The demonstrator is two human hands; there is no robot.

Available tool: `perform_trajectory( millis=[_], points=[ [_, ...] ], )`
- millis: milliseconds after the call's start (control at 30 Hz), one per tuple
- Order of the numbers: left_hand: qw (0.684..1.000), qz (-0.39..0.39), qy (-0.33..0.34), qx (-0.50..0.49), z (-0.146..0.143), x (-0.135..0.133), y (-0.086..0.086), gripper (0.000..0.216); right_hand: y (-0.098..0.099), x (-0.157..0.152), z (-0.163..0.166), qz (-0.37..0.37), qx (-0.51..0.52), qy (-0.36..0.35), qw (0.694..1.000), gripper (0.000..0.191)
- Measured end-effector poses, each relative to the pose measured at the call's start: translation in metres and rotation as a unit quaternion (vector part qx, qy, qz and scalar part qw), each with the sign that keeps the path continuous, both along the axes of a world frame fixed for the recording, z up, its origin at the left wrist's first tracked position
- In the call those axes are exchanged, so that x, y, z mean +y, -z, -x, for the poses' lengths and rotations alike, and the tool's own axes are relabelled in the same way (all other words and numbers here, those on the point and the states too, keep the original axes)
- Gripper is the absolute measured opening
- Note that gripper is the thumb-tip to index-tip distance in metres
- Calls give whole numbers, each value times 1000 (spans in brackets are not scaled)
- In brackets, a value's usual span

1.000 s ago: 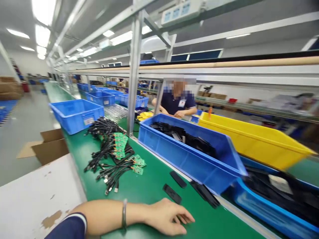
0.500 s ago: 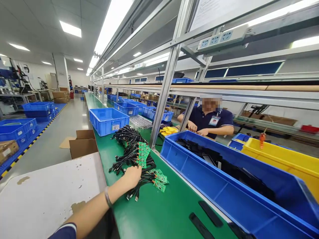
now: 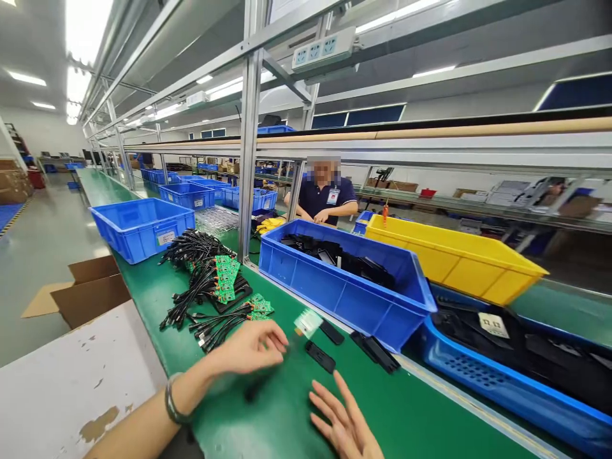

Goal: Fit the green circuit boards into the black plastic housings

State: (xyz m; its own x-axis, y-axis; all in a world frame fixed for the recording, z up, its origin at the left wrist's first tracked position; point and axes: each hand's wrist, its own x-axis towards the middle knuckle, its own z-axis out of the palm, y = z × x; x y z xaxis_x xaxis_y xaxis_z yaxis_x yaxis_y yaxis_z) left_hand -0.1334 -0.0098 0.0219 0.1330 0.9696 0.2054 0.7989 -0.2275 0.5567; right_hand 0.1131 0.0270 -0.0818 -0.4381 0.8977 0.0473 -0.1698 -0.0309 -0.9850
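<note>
My left hand [image 3: 255,346] is closed in a pinch on a cable with a small circuit board [image 3: 307,323] at its end. The board is blurred and sticks out beyond the fingertips. A dark smear [image 3: 253,386] below the hand looks like the cable's other end. My right hand [image 3: 342,417] is open above the green bench, fingers spread, holding nothing. Just beyond it lies a black plastic cover [image 3: 320,357], with another black cover [image 3: 331,332] behind. To the left is a pile of black cables [image 3: 194,255] with green circuit boards [image 3: 224,277].
A long blue bin [image 3: 306,271] of black parts stands along the bench's far side, with more black covers [image 3: 375,352] beside it. Beyond are a yellow bin [image 3: 444,255] and a blue basket [image 3: 507,376]. Another person [image 3: 325,197] works opposite. A metal post [image 3: 249,153] rises mid-bench.
My left hand has left the pile with a cabled circuit board and come toward the black covers. My right hand has come into view. The view has swung right.
</note>
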Motion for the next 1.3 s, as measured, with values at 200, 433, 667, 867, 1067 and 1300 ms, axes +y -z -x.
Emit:
perform_trajectory(
  millis=[200,433,667,867,1067,1300],
  points=[
    [997,-30,-37,64,18,31,3,46,-6,9,-3,137,86,76,984,58],
    [955,-64,-238,164,119,68,-13,49,-14,6,-1,122,-5,34,992,60],
    [971,-34,-122,202,68,77,25,49,-13,1,-6,-80,-110,69,988,45],
    [987,124,88,-45,16,55,14,47,-26,1,7,30,-80,3,996,47],
    [861,330,185,-340,-3,23,37,75,-52,11,67,162,102,-41,981,48],
    [995,66,-73,25,71,24,28,48,-37,24,66,-64,-156,-70,983,35]
  ],
)
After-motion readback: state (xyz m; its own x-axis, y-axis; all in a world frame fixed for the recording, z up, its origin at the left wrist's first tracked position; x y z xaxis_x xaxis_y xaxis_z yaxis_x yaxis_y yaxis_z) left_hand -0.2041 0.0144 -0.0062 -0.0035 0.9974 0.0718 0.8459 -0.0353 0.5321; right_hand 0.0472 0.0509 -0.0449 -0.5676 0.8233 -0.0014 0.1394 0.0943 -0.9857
